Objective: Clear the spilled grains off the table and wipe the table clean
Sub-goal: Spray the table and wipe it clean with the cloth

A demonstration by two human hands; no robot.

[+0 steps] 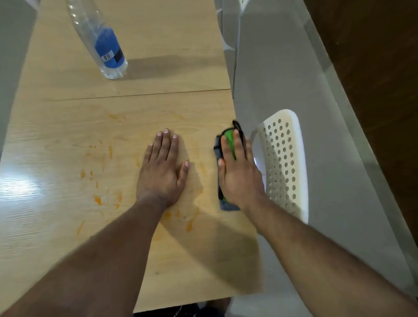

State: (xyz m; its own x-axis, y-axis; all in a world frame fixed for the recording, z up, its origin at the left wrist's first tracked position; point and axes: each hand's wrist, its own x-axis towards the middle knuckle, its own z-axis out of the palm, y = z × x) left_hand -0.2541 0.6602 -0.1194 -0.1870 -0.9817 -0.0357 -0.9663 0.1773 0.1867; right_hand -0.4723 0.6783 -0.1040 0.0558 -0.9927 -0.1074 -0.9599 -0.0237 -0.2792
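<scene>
A light wooden table (130, 109) fills the view, marked with several orange smears (98, 199) left of centre and near my left wrist. My left hand (161, 170) lies flat on the tabletop, fingers straight and together. My right hand (238, 171) presses with straight fingers on a grey and green cloth (229, 140) at the table's right edge. The cloth shows beyond my fingertips and beside my palm; the rest is hidden under the hand. No loose grains are visible.
A clear plastic bottle (104, 47) with a blue label stands at the back left of the table. A white perforated chair (285, 162) sits against the table's right edge beside my right hand. Grey floor lies on both sides.
</scene>
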